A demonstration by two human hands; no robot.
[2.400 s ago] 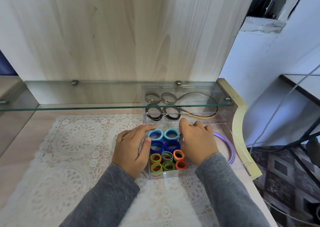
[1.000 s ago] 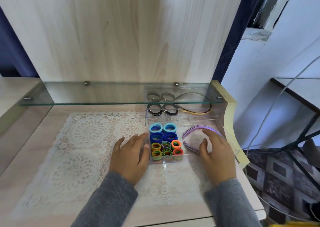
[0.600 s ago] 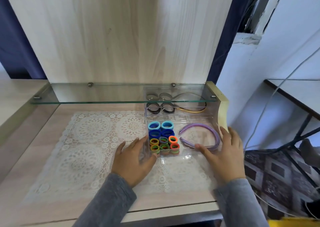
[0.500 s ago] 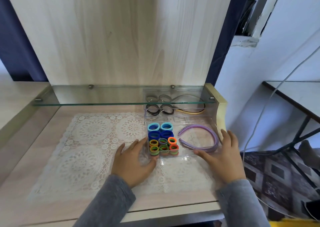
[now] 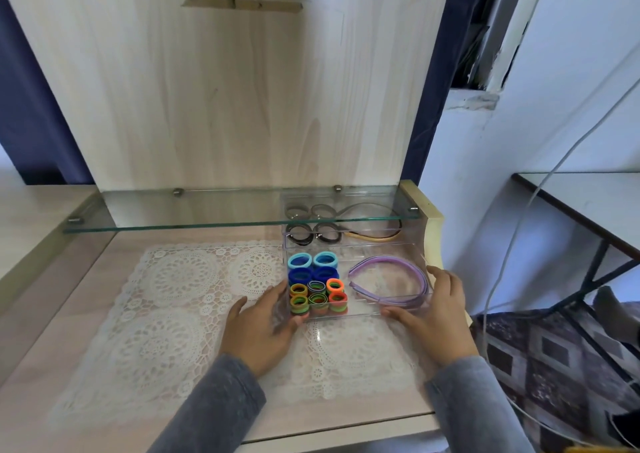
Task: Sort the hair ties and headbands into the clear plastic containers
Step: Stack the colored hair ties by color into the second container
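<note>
A clear plastic container (image 5: 367,310) stands on the lace mat at the right. Its left part holds several coloured hair ties (image 5: 317,288) in rows, blue ones behind, orange and green ones in front. Its right part holds a purple headband (image 5: 388,281). My left hand (image 5: 261,326) rests against the container's left front corner with relaxed fingers. My right hand (image 5: 433,314) touches the container's right end, thumb along the front wall. Behind it, partly under the glass shelf, a second clear container (image 5: 343,239) holds dark hair ties (image 5: 311,238) and a thin beige headband (image 5: 372,236).
A glass shelf (image 5: 207,210) spans the desk just above the back container. A white lace mat (image 5: 166,307) covers the wooden desk (image 5: 38,366). The desk's cream side panel (image 5: 433,231) stands right of the containers. A white cable (image 5: 512,244) hangs at the right.
My hands left the hair ties and moved to the front container's two ends. My head pulled back, so the view shows more of the desk and its front edge.
</note>
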